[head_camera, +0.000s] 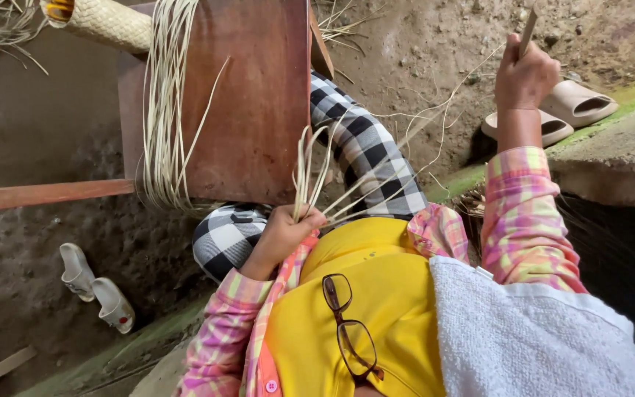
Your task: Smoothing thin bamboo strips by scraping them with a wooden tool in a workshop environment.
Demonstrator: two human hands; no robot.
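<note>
Left hand (282,234) fisted around a bunch of pale dried straw strips (310,173) near centre, fanning toward 12 o'clock. Right hand (525,76) at 2 o'clock closed on a thin pale stick (528,31). More strips drape over the reddish-brown wooden board (251,95) at 11 o'clock.

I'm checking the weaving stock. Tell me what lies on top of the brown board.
A bundle of pale straw strips drapes over the brown board, hanging past its lower edge. A woven roll rests at its top left corner. The board hides whatever lies beneath it.
</note>
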